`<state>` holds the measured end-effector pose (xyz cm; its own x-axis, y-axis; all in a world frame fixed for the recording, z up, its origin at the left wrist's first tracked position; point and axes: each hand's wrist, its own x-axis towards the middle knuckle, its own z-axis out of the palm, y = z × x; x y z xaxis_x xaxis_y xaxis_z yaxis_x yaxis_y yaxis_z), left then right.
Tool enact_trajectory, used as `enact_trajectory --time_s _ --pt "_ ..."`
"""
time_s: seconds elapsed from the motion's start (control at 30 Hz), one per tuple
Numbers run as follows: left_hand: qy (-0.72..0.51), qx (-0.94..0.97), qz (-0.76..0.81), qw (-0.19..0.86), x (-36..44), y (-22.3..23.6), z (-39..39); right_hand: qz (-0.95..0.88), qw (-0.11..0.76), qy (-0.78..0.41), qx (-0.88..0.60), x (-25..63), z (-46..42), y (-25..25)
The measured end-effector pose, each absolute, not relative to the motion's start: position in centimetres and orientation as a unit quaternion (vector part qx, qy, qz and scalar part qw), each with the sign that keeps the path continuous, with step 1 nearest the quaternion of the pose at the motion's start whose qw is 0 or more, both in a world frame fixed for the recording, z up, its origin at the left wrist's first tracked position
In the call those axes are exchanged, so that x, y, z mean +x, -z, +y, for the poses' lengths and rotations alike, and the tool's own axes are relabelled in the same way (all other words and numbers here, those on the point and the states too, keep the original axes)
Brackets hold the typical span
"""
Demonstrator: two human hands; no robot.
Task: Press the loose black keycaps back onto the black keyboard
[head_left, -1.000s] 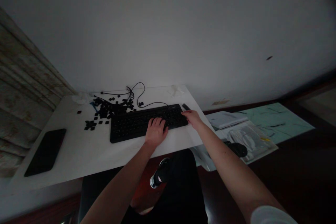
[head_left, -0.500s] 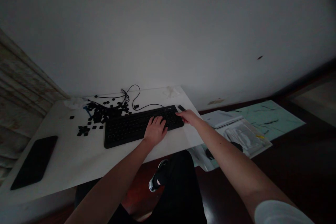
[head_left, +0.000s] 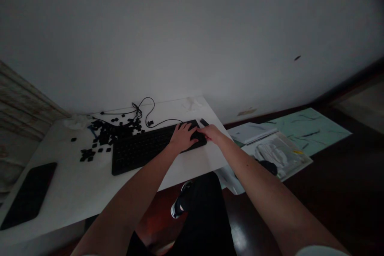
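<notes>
A black keyboard [head_left: 141, 146] lies slantwise on the white table, its cable running off the back edge. My left hand [head_left: 182, 138] rests open on its right part, fingers spread over the keys. At the keyboard's right end, my right hand [head_left: 211, 133] has thumb and fingers drawn together, touching the keys close to my left fingertips. Whatever is between those fingers is too small and dark to make out. Just behind my right hand lies a small dark stick-like object [head_left: 204, 122]. Loose black keycaps [head_left: 115, 131] form a heap left of the keyboard's back edge.
A dark flat slab [head_left: 28, 194] lies at the left of the white table [head_left: 81, 190]. A black cable [head_left: 138, 110] coils near the wall. Crumpled clear plastic [head_left: 76, 122] sits at the back left. Right of the table are papers and a plastic-wrapped package [head_left: 276, 154].
My left hand has slid right along the keyboard, toward my right hand. My right hand stays at the keyboard's right end. The view has shifted slightly.
</notes>
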<state>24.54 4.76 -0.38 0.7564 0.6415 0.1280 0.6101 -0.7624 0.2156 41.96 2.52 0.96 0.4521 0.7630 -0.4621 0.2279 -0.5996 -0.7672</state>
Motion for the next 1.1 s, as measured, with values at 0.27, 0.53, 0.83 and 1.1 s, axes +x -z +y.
enact_trajectory --time_s 0.27,0.53,0.83,1.1 --pt "-0.066 0.943 0.321 0.056 24.7 -0.4 5.0 -0.289 0.288 -0.453 -0.793 42.5 3.1 -1.1" --pt "-0.08 0.941 0.325 0.055 24.8 0.0 4.8 -0.297 0.306 -0.452 -0.783 42.6 2.8 -0.7" --pt "-0.104 0.92 0.368 0.086 24.3 -0.3 3.4 -0.321 0.34 -0.456 -0.757 42.5 1.8 -0.6" --pt "-0.225 0.887 0.397 0.074 16.2 -0.3 -3.1 -0.332 0.377 -0.389 -0.772 41.9 0.8 0.2"
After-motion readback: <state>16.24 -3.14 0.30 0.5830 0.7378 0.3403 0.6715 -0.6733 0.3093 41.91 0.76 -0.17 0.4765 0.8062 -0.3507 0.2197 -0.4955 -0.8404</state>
